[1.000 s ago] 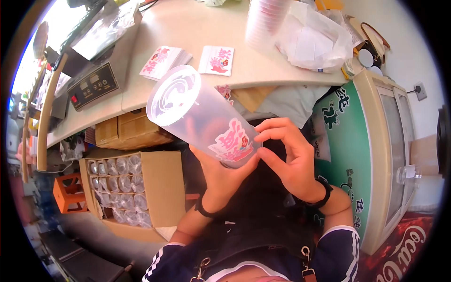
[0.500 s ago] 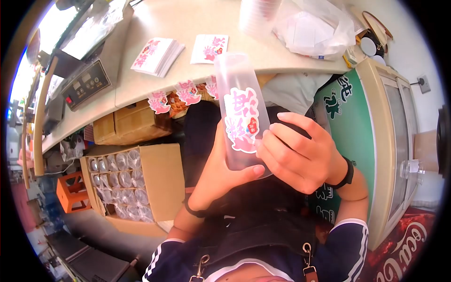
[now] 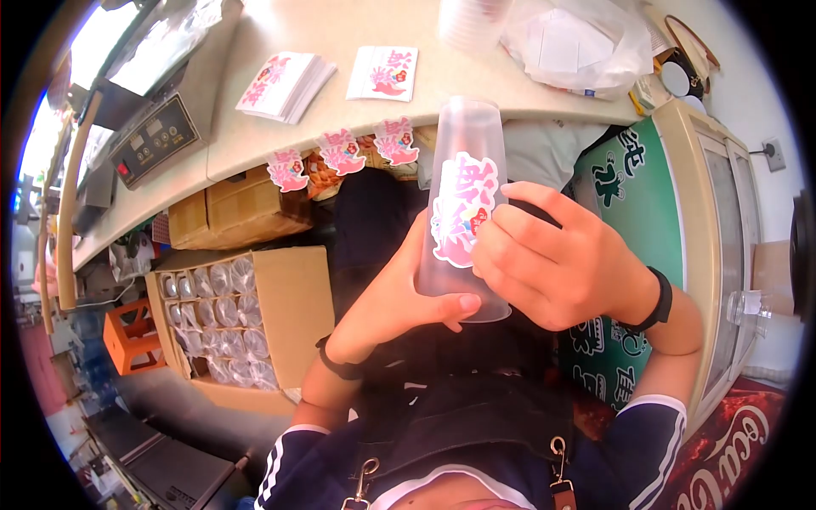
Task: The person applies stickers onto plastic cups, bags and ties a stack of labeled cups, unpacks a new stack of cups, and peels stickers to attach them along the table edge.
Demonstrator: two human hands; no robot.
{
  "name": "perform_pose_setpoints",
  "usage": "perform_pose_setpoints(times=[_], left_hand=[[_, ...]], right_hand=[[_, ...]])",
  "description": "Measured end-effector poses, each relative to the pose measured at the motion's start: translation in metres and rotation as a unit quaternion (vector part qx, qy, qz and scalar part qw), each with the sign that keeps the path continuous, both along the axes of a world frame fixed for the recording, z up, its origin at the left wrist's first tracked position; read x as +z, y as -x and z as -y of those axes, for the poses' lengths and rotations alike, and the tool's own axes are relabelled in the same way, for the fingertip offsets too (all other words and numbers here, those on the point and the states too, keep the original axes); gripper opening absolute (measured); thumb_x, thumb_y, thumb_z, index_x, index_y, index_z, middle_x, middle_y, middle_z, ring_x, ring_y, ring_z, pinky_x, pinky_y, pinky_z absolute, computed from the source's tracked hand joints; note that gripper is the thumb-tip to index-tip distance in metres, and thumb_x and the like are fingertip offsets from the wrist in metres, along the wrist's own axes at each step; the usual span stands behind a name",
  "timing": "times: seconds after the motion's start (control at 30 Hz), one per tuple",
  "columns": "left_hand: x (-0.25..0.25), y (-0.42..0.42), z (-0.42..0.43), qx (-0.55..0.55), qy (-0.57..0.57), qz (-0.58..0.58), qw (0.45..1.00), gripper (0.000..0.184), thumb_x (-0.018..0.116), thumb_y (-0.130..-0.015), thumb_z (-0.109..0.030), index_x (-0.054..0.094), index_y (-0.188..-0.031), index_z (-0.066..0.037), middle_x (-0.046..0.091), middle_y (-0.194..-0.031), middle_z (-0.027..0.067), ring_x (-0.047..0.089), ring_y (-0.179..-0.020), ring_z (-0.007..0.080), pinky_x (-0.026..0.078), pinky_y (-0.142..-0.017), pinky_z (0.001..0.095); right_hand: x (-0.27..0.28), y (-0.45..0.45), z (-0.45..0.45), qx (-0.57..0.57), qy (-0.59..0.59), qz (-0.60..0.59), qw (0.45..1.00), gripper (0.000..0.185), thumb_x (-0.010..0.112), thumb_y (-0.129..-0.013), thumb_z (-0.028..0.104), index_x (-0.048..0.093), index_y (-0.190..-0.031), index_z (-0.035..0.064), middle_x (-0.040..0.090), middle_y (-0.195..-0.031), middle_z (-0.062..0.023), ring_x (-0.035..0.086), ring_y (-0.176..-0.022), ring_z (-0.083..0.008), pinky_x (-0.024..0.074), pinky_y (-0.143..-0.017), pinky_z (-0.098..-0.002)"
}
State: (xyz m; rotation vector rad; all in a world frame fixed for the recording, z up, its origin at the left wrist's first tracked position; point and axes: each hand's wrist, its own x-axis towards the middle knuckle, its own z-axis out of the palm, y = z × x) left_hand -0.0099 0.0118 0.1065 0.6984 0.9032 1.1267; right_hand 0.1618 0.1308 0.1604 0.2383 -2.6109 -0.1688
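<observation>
A frosted translucent cup [image 3: 472, 127] is held nearly upright in front of my body, a pink and white sticker [image 3: 463, 208] on its side. My left hand [image 3: 399, 289] wraps round its lower left part, thumb across the front. The curled fingers of my right hand [image 3: 557, 259] press on the sticker's right edge. Three similar stickers [image 3: 342, 153] hang from the table's front edge. On the tabletop lie a thick stack of sticker cards [image 3: 285, 87] and a thinner pile [image 3: 382, 74].
A sealing machine [image 3: 157, 140] with a control panel stands at the left. Below are a carton of wrapped cups [image 3: 293, 314], a brown box [image 3: 238, 208] and an orange stool [image 3: 132, 336]. Stacked cups [image 3: 473, 24] and a plastic bag [image 3: 578, 51] are at the back; a green-sided freezer [image 3: 633, 187] is right.
The cup has turned from tilted to nearly upright, its sticker now facing me. My right hand's fingers have curled and moved onto the sticker's edge. The view has shifted, showing the hanging stickers.
</observation>
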Motion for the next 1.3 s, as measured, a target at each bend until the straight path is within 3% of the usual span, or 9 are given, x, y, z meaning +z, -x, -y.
perform_pose_setpoints(times=[0.37,0.53,0.77,0.87,1.13,1.3], left_hand=[[-0.006,-0.001,0.0,-0.041,0.02,0.042,0.998,0.091,0.075,-0.079,-0.014,0.02,-0.15,-0.007,0.051,-0.123,0.011,0.059,-0.101,0.0179,0.058,-0.063,0.0276],[-0.002,0.003,-0.002,-0.055,0.025,0.021,0.998,0.092,0.076,-0.078,-0.015,0.02,-0.15,-0.007,0.05,-0.125,0.011,0.059,-0.101,0.0178,0.057,-0.063,0.0274],[-0.004,0.006,0.002,-0.045,0.024,0.074,0.996,0.095,0.078,-0.075,-0.016,0.02,-0.15,-0.006,0.049,-0.126,0.0111,0.058,-0.101,0.0167,0.057,-0.062,0.0267],[0.002,0.002,0.001,-0.041,0.019,0.063,0.997,0.097,0.078,-0.075,-0.016,0.019,-0.15,-0.006,0.049,-0.126,0.0108,0.058,-0.1,0.0167,0.057,-0.062,0.0265],[-0.001,0.003,-0.001,-0.044,0.01,0.04,0.998,0.095,0.077,-0.074,-0.008,0.02,-0.15,-0.005,0.05,-0.121,0.0093,0.058,-0.088,0.0145,0.053,-0.06,0.0266],[-0.001,0.003,-0.001,-0.046,-0.022,0.028,0.998,0.09,0.075,-0.074,-0.002,0.023,-0.148,-0.004,0.05,-0.121,0.009,0.058,-0.083,0.0138,0.051,-0.062,0.0267]], right_hand=[[-0.005,-0.007,0.003,0.01,-0.052,-0.004,0.999,0.015,0.065,-0.073,0.006,0.066,-0.085,-0.0023,0.062,-0.09,-0.0106,0.062,-0.083,-0.0234,0.0543,-0.084,-0.0404],[0.006,-0.007,0.004,-0.007,0.055,0.047,0.997,0.029,0.069,-0.072,0.014,0.065,-0.096,-0.0025,0.062,-0.095,-0.0116,0.062,-0.083,-0.0255,0.0538,-0.081,-0.0408],[-0.002,-0.01,0.001,-0.039,0.122,-0.005,0.992,0.038,0.075,-0.064,0.01,0.065,-0.099,-0.002,0.064,-0.095,-0.0108,0.062,-0.083,-0.0262,0.0538,-0.076,-0.0413],[-0.008,-0.008,0.0,-0.025,0.088,-0.058,0.994,0.032,0.062,-0.065,0.016,0.064,-0.093,0.0,0.061,-0.096,-0.0092,0.06,-0.082,-0.0228,0.0512,-0.077,-0.0367],[-0.005,-0.006,0.01,-0.022,0.027,-0.008,0.999,0.015,0.064,-0.074,0.017,0.06,-0.084,0.0062,0.06,-0.097,-0.0066,0.06,-0.088,-0.0222,0.0523,-0.081,-0.0384],[-0.004,-0.009,0.009,-0.017,0.056,-0.006,0.998,0.02,0.064,-0.075,0.017,0.064,-0.092,0.0058,0.06,-0.099,-0.0069,0.06,-0.091,-0.0228,0.0523,-0.085,-0.0396]])
